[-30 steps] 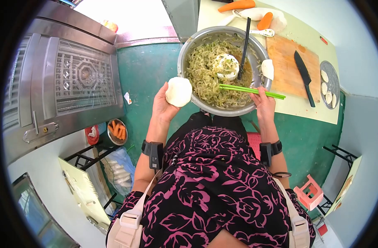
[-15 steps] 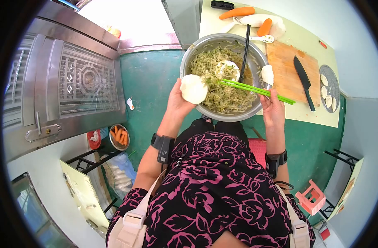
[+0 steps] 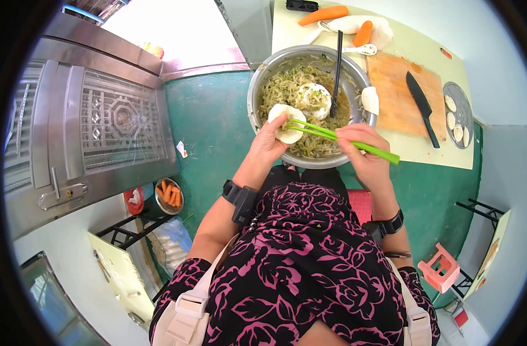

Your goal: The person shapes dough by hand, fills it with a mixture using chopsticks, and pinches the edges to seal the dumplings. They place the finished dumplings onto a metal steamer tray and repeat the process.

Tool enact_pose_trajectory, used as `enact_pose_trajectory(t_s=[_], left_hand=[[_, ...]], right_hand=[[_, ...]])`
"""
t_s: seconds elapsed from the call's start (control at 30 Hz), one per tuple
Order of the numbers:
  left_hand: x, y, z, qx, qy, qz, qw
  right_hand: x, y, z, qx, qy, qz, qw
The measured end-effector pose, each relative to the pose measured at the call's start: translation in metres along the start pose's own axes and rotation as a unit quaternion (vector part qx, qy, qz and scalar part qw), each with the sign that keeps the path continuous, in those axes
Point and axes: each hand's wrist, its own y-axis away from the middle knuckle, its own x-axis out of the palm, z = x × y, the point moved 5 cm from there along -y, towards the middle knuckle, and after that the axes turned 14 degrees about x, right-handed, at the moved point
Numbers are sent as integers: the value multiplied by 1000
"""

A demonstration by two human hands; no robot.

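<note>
My left hand (image 3: 266, 144) holds a round, pale dough wrapper (image 3: 288, 135) over the near left part of a metal bowl (image 3: 253, 106). In my right hand (image 3: 364, 154) is a pair of green chopsticks (image 3: 376, 151), their tips on the wrapper with a little filling there. The bowl holds a shredded green vegetable filling (image 3: 282, 85). A white round thing (image 3: 315, 99) sits in the filling, partly covered by shreds. Black chopsticks (image 3: 337, 72) lean inside the bowl. White dough pieces (image 3: 370, 101) rest at its right rim.
Right of the bowl, a cutting board (image 3: 393, 98) bears a black knife (image 3: 420, 104). Beyond it, a round metal tray (image 3: 459, 106) holds several dumplings. Carrots (image 3: 324, 15), a white radish (image 3: 361, 25) and a spoon (image 3: 364, 50) lie behind. A pink stool (image 3: 440, 268) stands lower right.
My left hand has moved right with the wrapper, now tilted over the bowl. My right hand has turned, bringing the green chopsticks' tips from the filling onto the wrapper.
</note>
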Motion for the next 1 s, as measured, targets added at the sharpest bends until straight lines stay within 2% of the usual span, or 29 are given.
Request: enact_pose_trajectory(t_s=[0.13,0.23,0.27,0.37,0.5,0.6,0.8,0.93,1.0], left_hand=[[-4,-5,6,-28,9,-37,999],[-8,-8,6,-16,17,-42,999],[-10,-10,5,-17,23,-38,999],[-8,-8,3,-24,39,-24,999],[4,-2,3,-45,75,-6,996],[-2,-5,6,-40,68,-5,997],[-13,-10,1,-25,76,-3,997],[-13,-9,-9,-11,101,-3,995],[-14,-8,-12,-4,97,-2,995]], right_hand=[[-10,-4,10,15,-8,-3,1000],[-32,1,6,113,-129,-52,984],[-36,1,2,121,-141,-67,980],[-40,4,-19,151,-204,-121,960],[-28,1,-55,190,-249,-142,939],[-28,3,-61,206,-237,-132,940],[-57,10,-48,168,-245,-127,946],[-65,16,-78,214,-130,-90,964],[-58,24,-99,254,-123,-94,955]])
